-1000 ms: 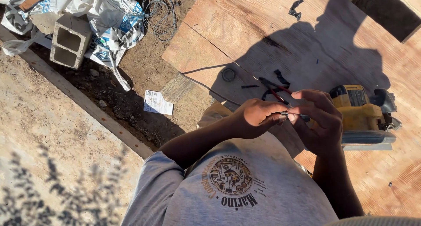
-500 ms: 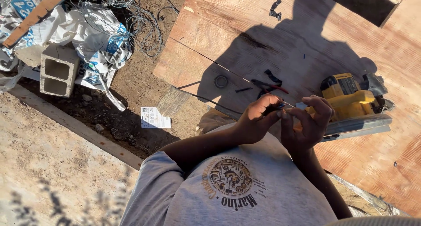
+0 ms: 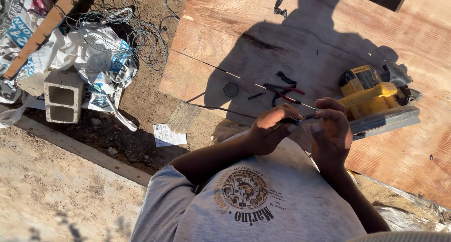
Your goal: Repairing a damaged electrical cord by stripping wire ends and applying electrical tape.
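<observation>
Both hands meet at the centre of the frame, above the grey shirt: the left hand [image 3: 270, 129] curls shut, forearm bent in from lower left, pinching a thin cable end [image 3: 300, 121], while the right hand [image 3: 331, 131] rises from lower right, fingertips closed on the same small wire ends. Far left, a hollow concrete block [image 3: 63, 95] stands on dirt beside crumpled printed sacks [image 3: 101, 63]; its two cavities look dark, contents unclear. Behind the hands, red-handled pliers [image 3: 284, 92] lie on the plywood sheet [image 3: 305, 30], with a yellow circular saw [image 3: 376, 99] at right.
</observation>
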